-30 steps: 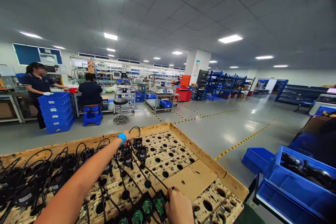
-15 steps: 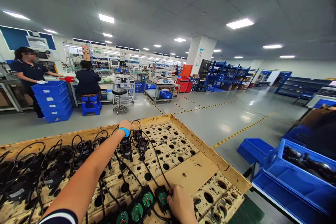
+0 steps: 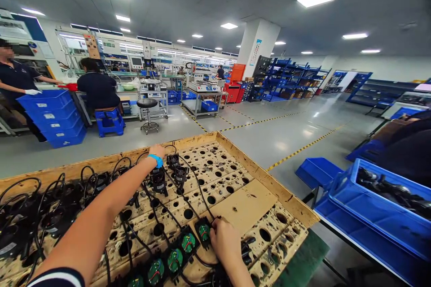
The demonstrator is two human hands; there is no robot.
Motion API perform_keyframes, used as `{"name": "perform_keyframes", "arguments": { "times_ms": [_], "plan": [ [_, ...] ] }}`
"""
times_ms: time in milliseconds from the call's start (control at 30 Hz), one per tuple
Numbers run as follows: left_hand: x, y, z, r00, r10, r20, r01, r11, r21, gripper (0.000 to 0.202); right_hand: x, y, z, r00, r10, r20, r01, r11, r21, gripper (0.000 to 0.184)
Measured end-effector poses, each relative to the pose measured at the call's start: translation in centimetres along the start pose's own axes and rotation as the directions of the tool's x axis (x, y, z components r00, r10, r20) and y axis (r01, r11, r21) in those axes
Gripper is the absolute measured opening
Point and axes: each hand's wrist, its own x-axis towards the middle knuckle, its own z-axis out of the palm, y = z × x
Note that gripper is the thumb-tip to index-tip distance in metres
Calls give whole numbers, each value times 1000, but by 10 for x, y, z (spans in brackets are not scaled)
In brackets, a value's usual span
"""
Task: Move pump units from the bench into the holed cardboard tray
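Observation:
My left hand [image 3: 156, 150], with a blue band at the wrist, reaches to the far side of a wooden tray [image 3: 188, 141]. It is over the black cabled units, and its fingers are hidden. Just below the wrist stands a black unit with a white label [image 3: 159, 183]; another black unit [image 3: 180, 176] is to its right. My right hand [image 3: 225, 238] is closed at the right edge of a black housing with a round green circuit board [image 3: 204, 232]. A black cable [image 3: 202, 195] runs up from there. Similar green-board housings [image 3: 175, 259] line up to the left.
More black cabled units [image 3: 55, 215] fill the tray's left side. A cardboard sheet [image 3: 249, 202] lies over its holes. Blue bins [image 3: 380, 233] with black parts stand at the right. Co-workers [image 3: 96, 83] and stacked blue crates [image 3: 55, 119] are at the back left.
The view has tilted down and shifted a little, so the surroundings sit higher in it. Both hands stay at nearly the same places on the tray.

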Motion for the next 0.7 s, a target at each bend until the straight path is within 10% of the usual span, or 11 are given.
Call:
{"name": "perform_keyframes", "arguments": {
  "times_ms": [167,300,500,700],
  "plan": [
    [-90,25,-3,925,259,-279,-261,965,32,37,-2,-1,4,996,-83,11,83,997,1,31],
    [-150,82,42,818,573,-53,-574,803,-162,30,1,7,1,990,-141,9,140,989,57,34],
    [-119,141,61,716,698,0,-692,709,-138,32,-2,-1,-6,989,-145,6,144,987,71,44],
    [-74,117,38,576,804,-150,-814,581,-14,32,2,-13,-11,998,-13,65,6,994,105,36]
  ]
}}
